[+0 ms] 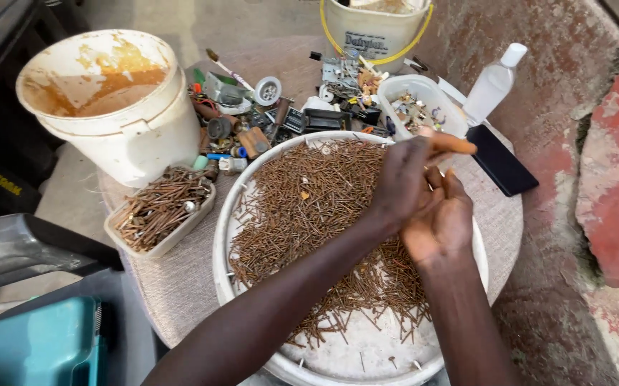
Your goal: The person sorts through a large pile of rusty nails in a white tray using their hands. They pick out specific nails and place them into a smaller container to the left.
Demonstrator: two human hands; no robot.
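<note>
Two buckets [120,107] beyond nail tray [252,314]

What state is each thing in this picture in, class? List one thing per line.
Round white tray: heaped with rusty nails.
Left hand: raised over the tray, fingers pinched together.
Right hand: palm up, cupped under the left.
White bucket: upright, open, stained inside.
Clear bottle: upright, capped.
Small tub: filled with nails.

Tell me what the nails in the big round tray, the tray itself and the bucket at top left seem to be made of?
The nails look like steel or iron gone rusty: thin, uniformly reddish-brown, dull. The round tray seems white plastic or enamelled metal; its smooth pale rim doesn't settle which. The bucket looks like white plastic, matte, with orange-brown stains inside.
</note>
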